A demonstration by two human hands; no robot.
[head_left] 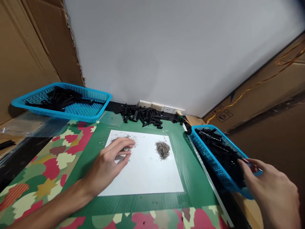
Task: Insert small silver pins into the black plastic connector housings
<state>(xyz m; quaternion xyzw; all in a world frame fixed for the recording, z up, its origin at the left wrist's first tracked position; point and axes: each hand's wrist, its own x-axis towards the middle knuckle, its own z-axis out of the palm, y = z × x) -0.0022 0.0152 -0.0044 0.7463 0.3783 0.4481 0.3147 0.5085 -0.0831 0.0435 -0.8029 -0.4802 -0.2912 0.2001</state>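
My left hand (107, 162) is over the left side of a white sheet (147, 178), in front of a loose pile of tiny metal pieces (114, 139). Its thumb tip meets a fingertip, while the other fingers curve above; anything pinched there is too small to make out. At the right, my right hand (276, 187) is at the near end of a blue basket (209, 163) full of black plastic parts (216, 141). Between its thumb and fingers is a slender dark piece (250, 162), partly hidden. A denser heap of small metal pieces (163, 150) lies on the sheet's right side.
Another blue basket (95, 113) with black parts stands at the back left. Loose black parts (145, 116) are heaped against the wall, before a power strip (166, 109). Cardboard (30, 47) flanks both sides. A yellow cable (240, 98) runs along the right.
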